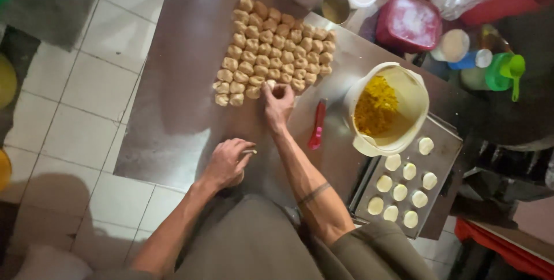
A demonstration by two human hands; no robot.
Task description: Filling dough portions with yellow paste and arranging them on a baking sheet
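Observation:
Several small tan dough pieces (277, 49) lie packed in rows on a steel table (184, 84). My right hand (278, 104) reaches to the near edge of that block, fingers closed around one dough piece (281, 90). My left hand (226, 163) rests on the steel nearer to me, fingers curled on a small pale thing (249, 152) that I cannot make out.
A red-handled tool (317, 125) lies right of my right hand. A cream bowl (404, 92) holds yellow filling. A metal tray (441, 159) carries several pale round discs. Tubs, lids and bottles crowd the table's far side; tiled floor (86, 84) lies left.

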